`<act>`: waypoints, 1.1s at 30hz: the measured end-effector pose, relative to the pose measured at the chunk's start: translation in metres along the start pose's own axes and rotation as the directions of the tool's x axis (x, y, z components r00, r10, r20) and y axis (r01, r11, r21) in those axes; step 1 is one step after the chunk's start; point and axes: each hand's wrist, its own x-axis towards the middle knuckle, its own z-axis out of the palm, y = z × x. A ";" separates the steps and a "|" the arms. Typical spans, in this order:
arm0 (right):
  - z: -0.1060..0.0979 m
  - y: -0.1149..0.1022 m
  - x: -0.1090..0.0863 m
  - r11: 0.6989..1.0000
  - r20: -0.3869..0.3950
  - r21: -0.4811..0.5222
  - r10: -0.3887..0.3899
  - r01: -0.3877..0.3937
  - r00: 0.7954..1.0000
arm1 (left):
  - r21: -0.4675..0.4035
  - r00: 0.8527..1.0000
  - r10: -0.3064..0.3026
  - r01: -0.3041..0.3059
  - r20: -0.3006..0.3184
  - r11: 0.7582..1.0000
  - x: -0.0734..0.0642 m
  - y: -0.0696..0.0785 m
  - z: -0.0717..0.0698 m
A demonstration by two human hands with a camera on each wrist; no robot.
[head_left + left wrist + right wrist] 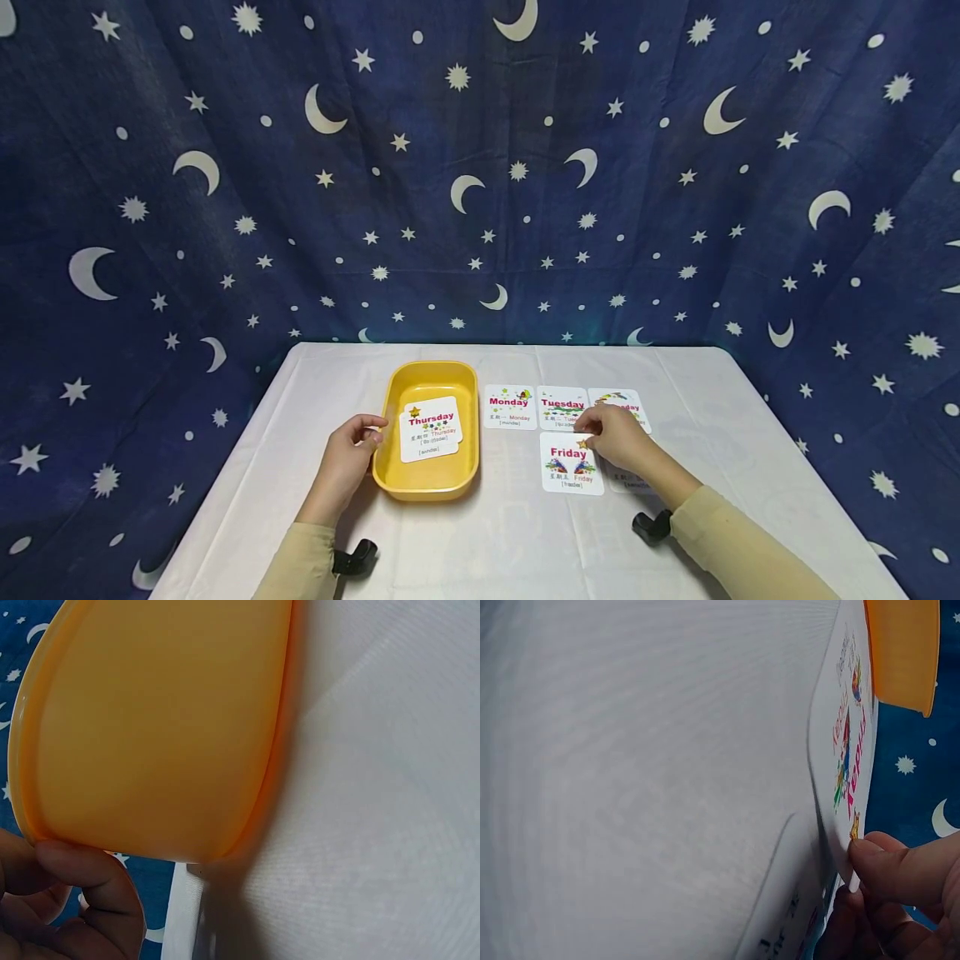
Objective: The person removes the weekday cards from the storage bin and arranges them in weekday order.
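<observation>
The Friday card [572,463] is to the right of the yellow tray [426,477], beside its nearer half and apart from it. It looks like thin coated board: very light, a little springy, likely slick on its printed face and easily creased at an edge. Whether it lies fully flat is hard to tell. The right hand [619,438] pinches it between thumb and fingers at the far corner on the side away from the tray. That corner seems a sound hold, leaving the word uncovered, though a hard squeeze could bend it.

Farther right of the tray than the Friday card, a half-hidden card [628,482] shows under the right hand and forearm. Beside the tray's farther half runs a row: the Monday card [510,408] nearest it, the Tuesday card [562,407] next, then a third card [621,399] partly covered by the right hand.

Inside the tray, the Thursday card [431,423] lies over another card, whose lower edge peeks out. The tray looks like light, smooth, stiff plastic, best steadied by its rim; at its left side the left hand [347,458], fingers curled, grips that rim. The white-covered bench [495,542] carries the tray.
</observation>
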 end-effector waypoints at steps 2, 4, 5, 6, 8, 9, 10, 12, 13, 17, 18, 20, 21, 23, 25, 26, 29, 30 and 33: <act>0.000 0.001 0.000 1.000 -0.003 0.003 -0.001 0.001 1.000 | 0.004 1.000 -0.002 0.002 -0.001 1.000 0.000 0.000 0.000; 0.001 0.002 0.001 1.000 -0.008 0.003 -0.005 0.005 1.000 | 0.011 1.000 -0.006 0.006 -0.005 1.000 0.001 -0.001 0.000; 0.001 0.002 0.001 1.000 -0.011 0.003 -0.007 0.007 1.000 | 0.014 1.000 -0.009 0.009 -0.007 1.000 0.001 -0.001 0.000; 0.001 0.002 0.001 1.000 -0.013 0.001 -0.010 0.010 1.000 | 0.016 1.000 -0.010 0.010 -0.008 1.000 0.001 -0.001 0.000; 0.001 0.002 0.002 1.000 -0.020 -0.002 -0.014 0.014 1.000 | 0.018 1.000 -0.012 0.012 -0.010 1.000 0.001 -0.001 0.000; 0.001 0.002 0.002 1.000 -0.024 -0.002 -0.013 0.013 1.000 | 0.018 1.000 -0.011 0.011 -0.010 1.000 0.001 -0.001 0.000; 0.001 0.002 0.003 1.000 -0.030 -0.004 -0.013 0.013 0.999 | 0.018 1.000 -0.008 0.008 -0.011 1.000 0.001 -0.002 0.000; 0.001 0.002 0.004 1.000 -0.038 -0.006 -0.013 0.013 0.999 | 0.016 1.000 -0.008 0.008 -0.011 1.000 0.001 -0.002 0.000; 0.001 0.001 0.005 1.000 -0.041 -0.005 -0.009 0.008 0.999 | 0.016 1.000 -0.008 0.008 -0.012 1.000 0.001 -0.002 0.000; 0.002 -0.003 0.006 1.000 -0.039 0.009 0.000 0.000 0.999 | 0.012 1.000 -0.007 0.008 -0.011 1.000 0.002 -0.001 0.001; 0.003 -0.004 0.007 1.000 -0.036 0.013 0.005 -0.005 0.999 | 0.010 1.000 -0.007 0.008 -0.011 1.000 0.001 -0.001 0.001; 0.004 -0.006 0.007 1.000 -0.031 0.017 0.012 -0.011 0.999 | 0.009 1.000 -0.002 0.002 -0.011 1.000 0.001 -0.001 0.001; 0.005 -0.008 0.007 1.000 -0.029 0.015 0.014 -0.013 0.999 | 0.009 1.000 0.001 -0.001 -0.010 1.000 0.001 -0.001 0.001; 0.007 -0.011 0.007 1.000 -0.024 0.018 0.016 -0.015 1.000 | 0.008 1.000 0.006 -0.006 -0.008 1.000 0.001 -0.001 0.000; 0.009 -0.014 0.008 1.000 -0.021 0.021 0.011 -0.010 1.000 | 0.009 1.000 0.008 -0.008 -0.008 1.000 0.001 -0.001 0.000; 0.009 -0.016 0.008 1.000 -0.020 0.025 0.005 -0.004 1.000 | 0.009 1.000 0.007 -0.007 -0.008 1.000 0.001 -0.001 0.000; 0.011 -0.021 0.008 0.999 -0.019 0.027 -0.023 0.023 1.000 | 0.006 1.000 0.002 -0.002 -0.009 1.000 0.001 -0.001 0.000; 0.012 -0.024 0.008 0.999 -0.019 0.032 -0.028 0.029 0.999 | 0.004 1.000 0.000 0.000 -0.010 1.000 0.001 -0.001 0.000; 0.013 -0.031 0.009 0.998 -0.019 0.045 -0.045 0.045 0.999 | 0.003 1.000 -0.004 0.004 -0.011 1.000 0.001 -0.001 0.000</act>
